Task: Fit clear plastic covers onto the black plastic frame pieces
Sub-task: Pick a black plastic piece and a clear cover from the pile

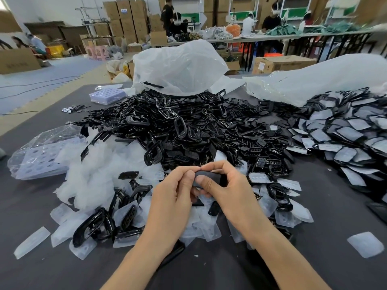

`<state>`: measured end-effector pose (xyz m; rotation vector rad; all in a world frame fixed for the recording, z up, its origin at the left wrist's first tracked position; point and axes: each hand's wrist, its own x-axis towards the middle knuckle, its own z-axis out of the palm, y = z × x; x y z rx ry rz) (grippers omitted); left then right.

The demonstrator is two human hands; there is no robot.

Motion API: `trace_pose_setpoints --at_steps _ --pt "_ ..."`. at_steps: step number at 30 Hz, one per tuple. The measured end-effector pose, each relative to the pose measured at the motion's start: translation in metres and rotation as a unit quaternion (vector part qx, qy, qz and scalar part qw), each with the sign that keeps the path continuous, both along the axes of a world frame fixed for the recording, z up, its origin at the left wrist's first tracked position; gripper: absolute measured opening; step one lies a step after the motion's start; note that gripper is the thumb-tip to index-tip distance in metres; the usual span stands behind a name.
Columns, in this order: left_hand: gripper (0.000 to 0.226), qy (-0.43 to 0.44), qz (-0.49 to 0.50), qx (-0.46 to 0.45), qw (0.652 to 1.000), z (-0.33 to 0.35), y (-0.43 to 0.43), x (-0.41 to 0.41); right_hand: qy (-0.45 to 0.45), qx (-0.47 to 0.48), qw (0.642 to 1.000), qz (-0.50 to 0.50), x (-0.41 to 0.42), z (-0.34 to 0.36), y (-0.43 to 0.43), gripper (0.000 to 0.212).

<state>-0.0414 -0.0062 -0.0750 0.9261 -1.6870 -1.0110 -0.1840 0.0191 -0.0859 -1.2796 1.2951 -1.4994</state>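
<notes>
Both hands meet over the near middle of the dark table (326,206). My left hand (173,197) and my right hand (230,189) pinch one black frame piece (211,177) between thumbs and fingertips. Whether a clear cover lies on that piece I cannot tell. Behind the hands rises a big heap of black frame pieces (188,126). Loose clear plastic covers (201,225) lie scattered under and around my wrists. One cover (365,243) lies alone at the right.
A pile of covered pieces (345,130) spreads along the right side. White plastic bags (180,65) stand behind the heap. A clear bag of tray sheets (39,155) lies at the left. People work at tables far behind.
</notes>
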Motion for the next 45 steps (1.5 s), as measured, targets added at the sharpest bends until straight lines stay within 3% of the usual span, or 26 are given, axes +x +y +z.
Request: trace_pose_setpoints --at_steps 13,17,23,34,38,42,45 --pt "0.021 -0.045 -0.021 0.021 0.999 -0.001 -0.007 0.002 0.004 0.012 0.999 0.050 -0.003 0.006 0.002 0.021" --pt "0.024 -0.070 0.015 0.001 0.997 -0.006 -0.009 0.004 -0.004 0.016 1.000 0.016 0.001 0.003 0.000 0.021" --pt "0.027 -0.020 -0.014 0.029 0.999 -0.005 -0.009 0.001 -0.007 0.006 0.999 -0.032 -0.001 0.005 0.000 0.020" --pt "0.032 0.016 -0.012 0.011 1.000 -0.004 -0.006 0.001 -0.207 0.055 0.976 0.029 -0.004 0.008 -0.004 0.031" --pt "0.034 0.002 -0.025 -0.002 1.000 -0.004 -0.006 0.000 -0.209 0.069 0.974 0.048 -0.004 0.008 -0.005 0.024" --pt "0.036 -0.020 -0.030 -0.017 0.999 -0.004 -0.006 0.001 -0.202 0.076 0.975 0.054 -0.005 0.008 -0.004 0.031" --pt "0.044 -0.057 -0.022 -0.068 0.996 -0.003 -0.005 0.002 -0.206 0.085 0.973 0.060 -0.007 0.009 -0.003 0.014"
